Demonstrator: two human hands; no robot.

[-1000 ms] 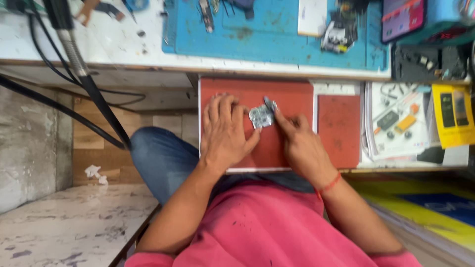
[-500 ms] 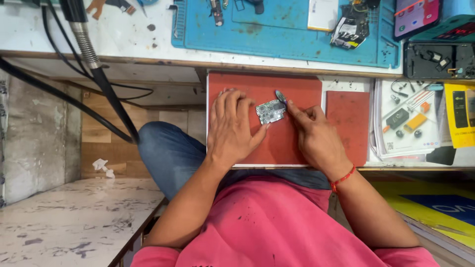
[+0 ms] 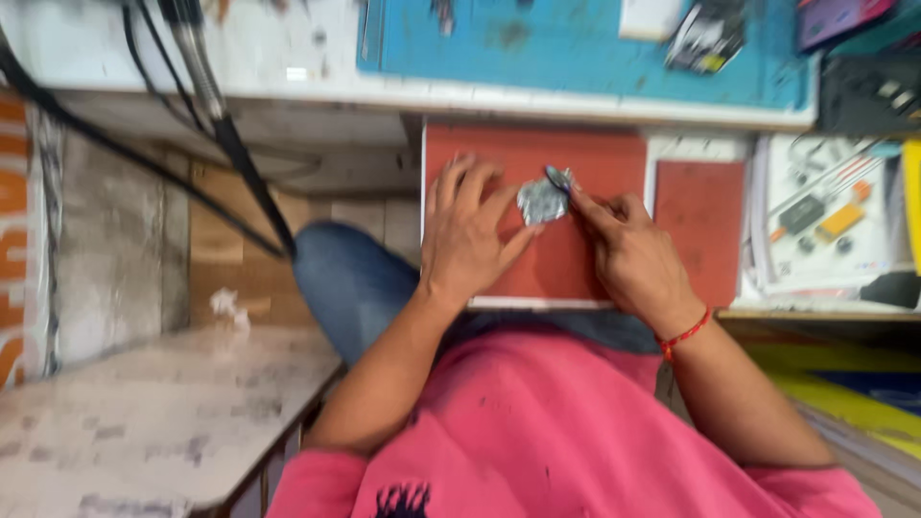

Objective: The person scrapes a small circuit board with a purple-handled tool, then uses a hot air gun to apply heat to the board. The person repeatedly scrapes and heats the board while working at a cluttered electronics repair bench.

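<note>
left hand [image 3: 467, 237] spread flat on the red board [image 3: 576, 269], thumb pinning the small grey metal part [image 3: 542, 200] so it cannot slide. right hand [image 3: 628, 257] curled round a thin dark tool [image 3: 559, 179], tip pressed on the part's upper edge.

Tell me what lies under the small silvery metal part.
The small silvery metal part rests on the red rectangular mat. The left hand steadies it; the right hand presses a dark tool tip on it. Its underside is hidden.
</note>
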